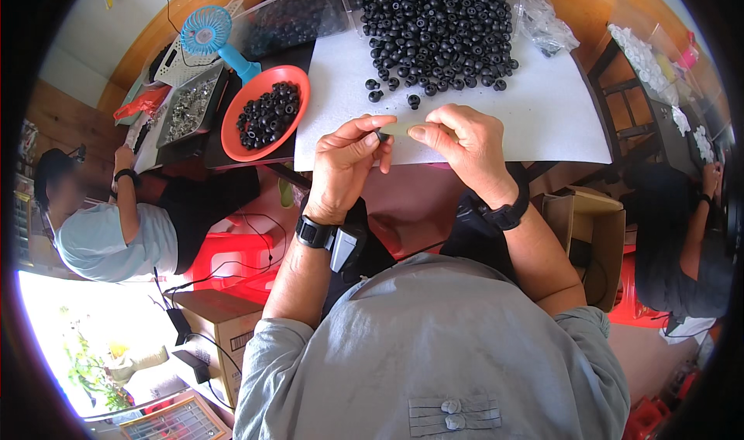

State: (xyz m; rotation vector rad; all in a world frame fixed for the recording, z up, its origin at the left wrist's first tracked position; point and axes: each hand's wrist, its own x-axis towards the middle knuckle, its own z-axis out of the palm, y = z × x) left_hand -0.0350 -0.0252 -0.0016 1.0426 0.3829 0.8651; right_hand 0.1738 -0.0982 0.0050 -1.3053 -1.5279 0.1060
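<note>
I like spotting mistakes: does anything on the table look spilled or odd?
Only a little: a few black pieces lie loose on the white sheet, just in front of the big heap, like strays. Nothing looks broken.

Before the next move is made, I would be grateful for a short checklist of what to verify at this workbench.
1. Left hand has the small black part pinched between thumb and fingers: ok.
2. Right hand grips the pale strip at one end: ok.
3. Far end of the strip is inserted in the part: cannot tell; too small and partly covered by fingers.
4. Orange bowl sits upright, with black pieces inside: ok.
5. All loose pieces are gathered into the main pile: not ok; a few lie apart at its near edge on the white sheet.
</note>
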